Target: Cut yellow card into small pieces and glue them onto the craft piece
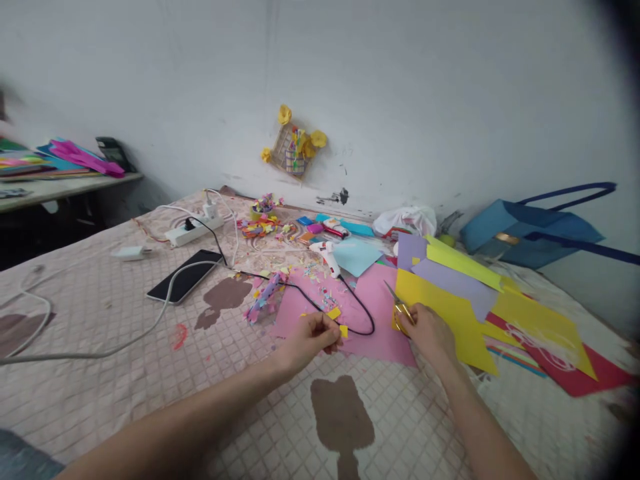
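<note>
My right hand (431, 333) is closed round the gold handles of a pair of scissors (400, 308), whose blades point up and to the left over the edge of a yellow sheet (450, 320). My left hand (315, 335) is pinched, with a small yellow paper piece (344, 331) at its fingertips. Beneath both hands spreads a pink sheet (385, 340) with tiny paper scraps on it. Another yellow paper bit (334, 313) lies just beyond the left fingers. A white glue gun (326, 259) rests farther back, its black cord looping near the left hand.
Left of the pink sheet are a paper-flowered purple stick (265, 297), a phone (186, 277) and a power strip (193, 230). Cables cross the left side. Coloured sheets (465, 287) pile up at right, before a blue bag (525, 233). A wall stands behind.
</note>
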Motion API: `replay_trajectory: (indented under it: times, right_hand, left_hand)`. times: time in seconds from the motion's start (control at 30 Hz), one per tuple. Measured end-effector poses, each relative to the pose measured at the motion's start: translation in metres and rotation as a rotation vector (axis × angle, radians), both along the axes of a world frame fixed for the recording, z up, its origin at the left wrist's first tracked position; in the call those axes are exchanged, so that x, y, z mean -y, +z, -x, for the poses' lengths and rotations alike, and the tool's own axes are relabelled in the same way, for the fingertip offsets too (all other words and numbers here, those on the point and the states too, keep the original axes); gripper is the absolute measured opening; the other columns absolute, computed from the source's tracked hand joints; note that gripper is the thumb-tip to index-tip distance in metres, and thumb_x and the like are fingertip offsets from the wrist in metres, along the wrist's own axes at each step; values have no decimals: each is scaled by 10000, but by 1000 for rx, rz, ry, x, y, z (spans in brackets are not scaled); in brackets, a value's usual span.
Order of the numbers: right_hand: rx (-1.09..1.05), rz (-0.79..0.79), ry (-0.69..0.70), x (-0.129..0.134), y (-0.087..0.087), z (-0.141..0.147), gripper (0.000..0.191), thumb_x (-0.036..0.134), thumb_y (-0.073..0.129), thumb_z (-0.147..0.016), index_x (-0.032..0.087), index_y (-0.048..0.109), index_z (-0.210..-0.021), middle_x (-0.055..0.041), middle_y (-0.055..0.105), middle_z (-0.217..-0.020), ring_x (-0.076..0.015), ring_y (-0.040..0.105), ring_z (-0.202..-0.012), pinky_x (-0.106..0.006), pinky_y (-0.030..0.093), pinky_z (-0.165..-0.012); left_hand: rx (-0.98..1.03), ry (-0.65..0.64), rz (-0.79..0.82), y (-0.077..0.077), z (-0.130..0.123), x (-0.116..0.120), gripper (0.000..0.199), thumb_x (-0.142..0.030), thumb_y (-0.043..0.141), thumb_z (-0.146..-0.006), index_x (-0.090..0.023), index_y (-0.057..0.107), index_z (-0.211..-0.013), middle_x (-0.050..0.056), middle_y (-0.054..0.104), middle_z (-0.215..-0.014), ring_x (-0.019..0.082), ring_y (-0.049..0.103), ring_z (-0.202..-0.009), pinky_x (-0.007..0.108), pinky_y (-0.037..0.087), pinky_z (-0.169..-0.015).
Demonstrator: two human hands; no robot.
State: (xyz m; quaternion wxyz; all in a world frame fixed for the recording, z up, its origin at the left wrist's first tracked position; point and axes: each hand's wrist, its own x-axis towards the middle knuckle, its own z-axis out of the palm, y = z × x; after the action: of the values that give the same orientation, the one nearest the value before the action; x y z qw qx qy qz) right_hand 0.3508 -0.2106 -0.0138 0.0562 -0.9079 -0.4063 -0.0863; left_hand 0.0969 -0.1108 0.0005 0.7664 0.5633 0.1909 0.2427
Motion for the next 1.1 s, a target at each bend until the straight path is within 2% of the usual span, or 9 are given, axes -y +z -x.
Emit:
replay_trajectory:
  times: [0.17,0.33,0.5,0.67,0.77,0.83,0.93,1.0,1.1]
  right_hand:
    - [-23,-22,10,0,1,0,281,429,438,-801,177,561,-813,-63,622,-794,-191,583,-692,-256,309,-518]
    - [-21,-28,6,-1,3,2,275,428,454,-801,177,565,-816,-64,618,-784,-200,585,-725,-259,309,-530]
    - [-49,-46,12,0,4,5,250,417,472,-800,181,546,-838,-56,624,-795,-195,579,-728,-253,296,-517]
    - [-55,-55,12,1,7,6,220,393,501,-787,181,550,-817,-60,603,-811,-196,566,-727,-255,310,-524]
    - [-64,-240,64,-1,16,26,170,329,501,-793,175,564,-831,-80,574,-880,-191,548,-745,-263,354,-570]
    - [-267,-449,257,-4,21,51,147,297,478,-815,175,559,-812,-56,570,-836,-161,535,-711,-261,392,-626]
    - [-842,-566,561,-8,24,97,170,339,481,-830,187,542,-878,-27,575,-826,-138,538,-709,-241,422,-614]
    - [-1187,-567,618,-9,21,121,209,379,506,-816,191,509,-908,0,552,-746,-113,511,-606,-217,407,-514]
    - [-1383,-633,600,-10,15,136,207,390,526,-806,186,489,-800,33,496,-633,-83,447,-499,-196,355,-433]
  left_hand:
    - [-8,66,10,1,0,-6,246,-357,655,-678,-131,558,-674,36,607,-651,95,511,-548,224,391,-540]
    - [65,239,191,-1,-1,-20,232,-329,672,-666,-126,562,-682,22,590,-666,74,493,-553,203,385,-558]
    - [54,168,301,3,1,-22,216,-291,692,-654,-123,557,-662,3,564,-631,68,497,-571,187,378,-559]
    - [33,139,239,3,1,-19,204,-299,675,-677,-127,566,-676,13,584,-649,71,498,-552,200,382,-562]
    - [25,117,176,2,1,-17,206,-309,667,-685,-128,570,-694,23,599,-665,81,508,-568,209,381,-571]
    - [17,96,137,1,1,-14,206,-318,655,-695,-131,570,-706,25,603,-668,85,507,-572,211,373,-567]
    - [10,75,70,1,0,-7,205,-325,629,-719,-131,566,-714,18,596,-668,85,501,-568,217,369,-560]
    - [6,64,27,1,-1,-3,203,-322,621,-726,-129,559,-722,4,576,-634,88,502,-562,222,373,-559]
    - [-9,36,-31,-2,-2,0,209,-329,608,-737,-130,546,-729,-8,554,-594,95,507,-554,230,378,-557]
